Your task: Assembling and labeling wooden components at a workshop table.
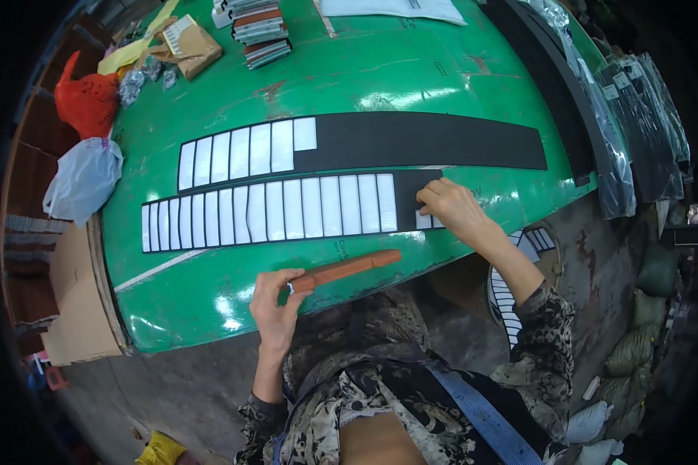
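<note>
My left hand (278, 302) is closed round one end of a brown, elongated stack of flat pieces (353, 267), held over the table's near edge. Flat on the table lies a long black strip (406, 200) with a row of white rectangles (310, 207) covering most of it. My right hand (454, 208) rests at its right end, fingers drawn together; whatever they grip is hidden. Just beneath those fingers a small white piece (424, 220) shows on the black. Beyond lies a second black strip (426, 139), with white rectangles (240, 151) only on its left part.
The green table (341, 85) carries stacked brown and white pieces (260, 35) and a brown paper packet (194, 48). Long black boards (543, 85) line its right side. A red bag (89, 97) and white plastic bag (85, 174) hang by the left edge. Below right, striped strips (506, 302) stand in a container.
</note>
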Motion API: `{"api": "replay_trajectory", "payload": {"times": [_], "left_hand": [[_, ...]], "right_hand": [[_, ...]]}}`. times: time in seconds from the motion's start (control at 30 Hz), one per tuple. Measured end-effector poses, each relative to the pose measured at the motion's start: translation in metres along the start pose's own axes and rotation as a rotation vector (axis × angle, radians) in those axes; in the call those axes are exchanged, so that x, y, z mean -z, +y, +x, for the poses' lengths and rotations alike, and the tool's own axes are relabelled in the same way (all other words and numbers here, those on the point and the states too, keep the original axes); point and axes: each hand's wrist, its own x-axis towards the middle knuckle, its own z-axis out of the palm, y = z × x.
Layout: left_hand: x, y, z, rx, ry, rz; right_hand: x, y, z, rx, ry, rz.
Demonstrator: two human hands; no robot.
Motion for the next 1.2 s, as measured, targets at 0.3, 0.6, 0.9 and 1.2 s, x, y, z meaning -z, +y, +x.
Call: {"api": "replay_trajectory", "payload": {"times": [0.3,0.6,0.9,1.2], "left_hand": [[0.001,-0.003,-0.002,0.013,-0.002,-0.039],[-0.003,-0.004,0.001,0.005,0.02,-0.079],[-0.001,-0.003,-0.001,0.036,0.006,-0.15],[0.004,-0.012,-0.004,-0.02,-0.006,-0.259]], "right_hand": [[0.004,-0.005,-0.003,0.132,-0.069,-0.173],[0.01,0.012,0.006,-0.05,-0.055,0.072],[0.029,-0.047,-0.004,-0.696,0.036,1.305],[0.002,-0.147,0.013,-0.391,0.028,1.265]]}}
